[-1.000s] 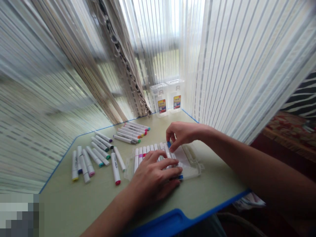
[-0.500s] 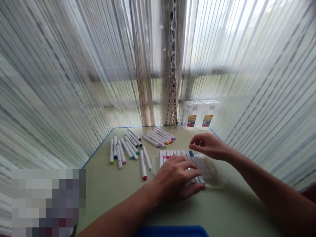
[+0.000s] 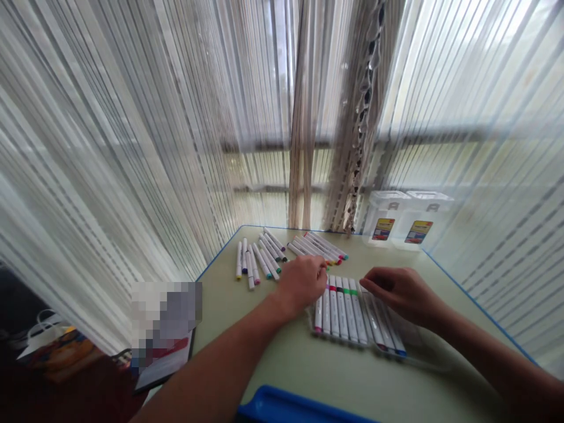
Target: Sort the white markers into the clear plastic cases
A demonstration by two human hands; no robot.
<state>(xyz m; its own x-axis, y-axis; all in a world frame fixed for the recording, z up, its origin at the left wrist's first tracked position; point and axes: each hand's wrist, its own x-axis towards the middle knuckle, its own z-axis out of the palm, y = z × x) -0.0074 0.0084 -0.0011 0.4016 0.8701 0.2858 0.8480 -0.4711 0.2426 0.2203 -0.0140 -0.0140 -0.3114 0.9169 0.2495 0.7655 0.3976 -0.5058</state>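
A clear plastic case point(image 3: 429, 365) lies on the table, holding a row of white markers point(image 3: 341, 317) with coloured bands and ends. My left hand point(image 3: 304, 283) is at the case's upper left corner, beside the loose markers. Its fingers are curled closed, and whatever may be in them is hidden. Over the right part of the row, my right hand point(image 3: 396, 292) has thumb and fingertips together at the upper ends of the markers. I cannot make out whether a marker is between them. A gap shows between the left and right groups in the row.
Loose markers point(image 3: 251, 267) lie at the back left, and another group point(image 3: 317, 247) at the back middle. Two clear lidded boxes point(image 3: 383, 220) stand at the back right. A blue tray point(image 3: 282, 405) is at the front edge. String curtains point(image 3: 264, 117) hang behind the table.
My left hand has lifted off the markers in the case and moved to its upper left corner, uncovering the row. My right hand has come down to the row's right part. The view has turned left.
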